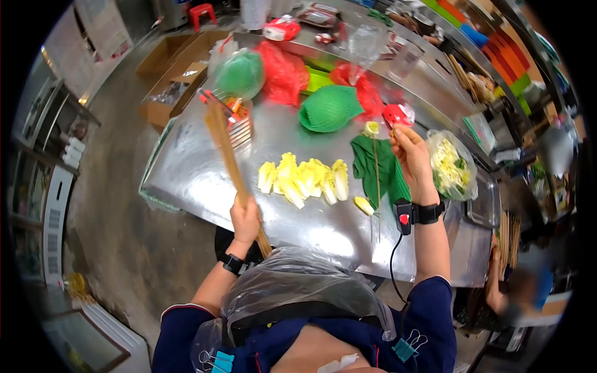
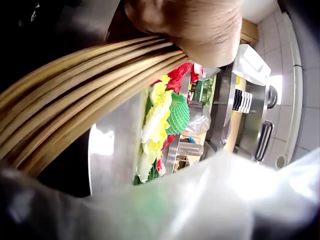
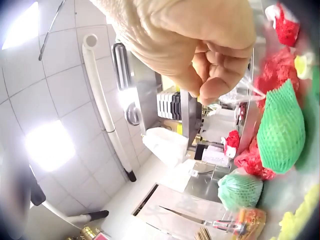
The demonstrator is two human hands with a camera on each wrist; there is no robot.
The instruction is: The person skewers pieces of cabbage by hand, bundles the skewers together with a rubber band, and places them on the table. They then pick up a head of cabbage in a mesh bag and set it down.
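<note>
Looking down through the head camera, I see the left hand [image 1: 245, 217] at the near edge of the steel table [image 1: 186, 180], its fingers wrapped tight round a bundle of bamboo skewers [image 1: 225, 149]. The bundle slants away from the hand toward 11 o'clock, and a short stub pokes out below the fist toward 5 o'clock. In the left wrist view, the sticks fan out beneath the knuckles.

A row of yellow cabbage pieces [image 1: 305, 180] lies on the steel at 2 o'clock from that hand, apart from it.

The right hand [image 1: 413, 155] hovers at 3 o'clock from the cabbage, over the edge of a green cloth [image 1: 364, 165]. Its fingers are curled in close together, with a sliver of yellow at the tips (I cannot tell if they actually pinch anything). A single skewer [image 1: 377, 199] lies across the cloth, with a yellow piece [image 1: 371, 128] at its far end, just beside the fingertips.

A green netted fruit [image 1: 329, 107] sits at 12 o'clock from the cabbage, and a clear bag of chopped greens [image 1: 451, 165] at 3 o'clock from the right hand.
</note>
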